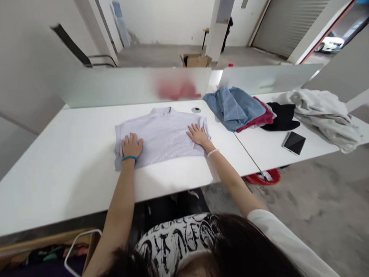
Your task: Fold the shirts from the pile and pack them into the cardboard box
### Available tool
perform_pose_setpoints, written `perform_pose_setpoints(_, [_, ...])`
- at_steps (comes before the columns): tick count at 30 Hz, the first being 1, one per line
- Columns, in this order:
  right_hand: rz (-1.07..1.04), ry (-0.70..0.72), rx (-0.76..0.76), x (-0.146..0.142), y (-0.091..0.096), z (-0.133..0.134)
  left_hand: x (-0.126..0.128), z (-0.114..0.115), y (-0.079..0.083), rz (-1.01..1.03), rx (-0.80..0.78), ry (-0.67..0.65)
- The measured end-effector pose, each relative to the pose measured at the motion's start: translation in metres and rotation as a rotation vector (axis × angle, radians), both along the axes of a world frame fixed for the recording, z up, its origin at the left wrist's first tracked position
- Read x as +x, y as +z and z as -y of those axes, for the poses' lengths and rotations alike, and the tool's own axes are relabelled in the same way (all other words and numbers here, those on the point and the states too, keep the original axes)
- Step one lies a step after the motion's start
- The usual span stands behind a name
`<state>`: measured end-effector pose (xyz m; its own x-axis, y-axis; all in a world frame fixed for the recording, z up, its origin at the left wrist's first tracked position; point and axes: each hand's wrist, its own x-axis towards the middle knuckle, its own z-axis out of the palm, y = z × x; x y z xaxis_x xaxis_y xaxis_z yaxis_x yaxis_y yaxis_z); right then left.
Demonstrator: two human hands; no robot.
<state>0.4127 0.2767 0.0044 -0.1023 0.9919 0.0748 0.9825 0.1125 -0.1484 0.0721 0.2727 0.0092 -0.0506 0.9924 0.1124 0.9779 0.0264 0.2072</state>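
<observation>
A pale striped shirt (164,135) lies spread on the white table, its collar pointing away from me and its lower part folded under or out of sight. My left hand (132,146), with a blue band at the wrist, rests flat on the shirt's left side, fingers apart. On its right side lies my right hand (198,134), palm down with fingers spread, a white beaded bracelet at the wrist. Neither hand grips the cloth.
Right of the shirt are piled blue clothes (232,106), a black garment (280,117) and whitish clothes (325,113). A dark-screened device (294,142) lies near the front edge. Frosted panels (125,87) line the back. Below stand a red basin (272,179) and a clothes box (92,246).
</observation>
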Motion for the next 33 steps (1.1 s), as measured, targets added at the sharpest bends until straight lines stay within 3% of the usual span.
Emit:
perform_pose_setpoints(6, [0.02,0.014,0.013,0.002,-0.005,0.048,-0.004,0.034,-0.004,0.007,-0.035,-0.025])
perform_pose_setpoints(13, [-0.019,0.003,0.006,0.002,0.011,0.086,-0.001,0.073,0.014,0.028,-0.125,-0.074])
perform_pose_setpoints(17, [-0.062,-0.029,0.131,-0.011,0.018,0.122,-0.002,0.126,0.012,0.045,0.077,-0.086])
perform_pose_setpoints(20, [-0.087,-0.108,0.145,-0.023,0.008,0.159,-0.009,0.167,0.0,0.051,0.122,-0.051])
perform_pose_setpoints(22, [-0.089,-0.147,0.123,-0.027,-0.001,0.175,-0.013,0.182,-0.005,0.057,0.137,0.001])
perform_pose_setpoints(25, [-0.128,-0.171,0.117,-0.027,-0.007,0.179,-0.017,0.184,-0.003,0.075,0.164,0.116])
perform_pose_setpoints(28, [-0.167,-0.254,0.158,-0.018,0.002,0.174,-0.022,0.176,0.008,0.096,0.182,0.262])
perform_pose_setpoints(33, [-0.219,-0.606,0.151,0.01,0.023,0.186,-0.041,0.175,0.019,0.178,0.144,0.479])
